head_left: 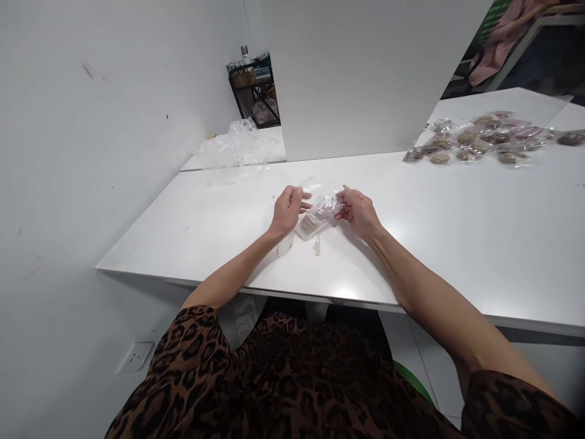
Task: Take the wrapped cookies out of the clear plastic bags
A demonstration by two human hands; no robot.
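Head view: looking down on white tabletop (457,231).
Clear pkg. (322,211): aslant, on or just above tabletop, abt. mid-depth; pinkish + beige inside.
L hand (287,210): half-curled at pkg.'s L side; can't tell if gripping.
R hand (359,212): pinching pkg.'s R end.
Wrapped pcs. (479,141): clustered back R, well apart from both hands.
Loose plastic (244,143): crumpled, back L.

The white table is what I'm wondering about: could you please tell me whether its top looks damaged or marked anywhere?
Yes: a few small brownish marks show on the white table, on the near side of the clear bag, standing out against the mostly plain top; stains or chips, I cannot tell.
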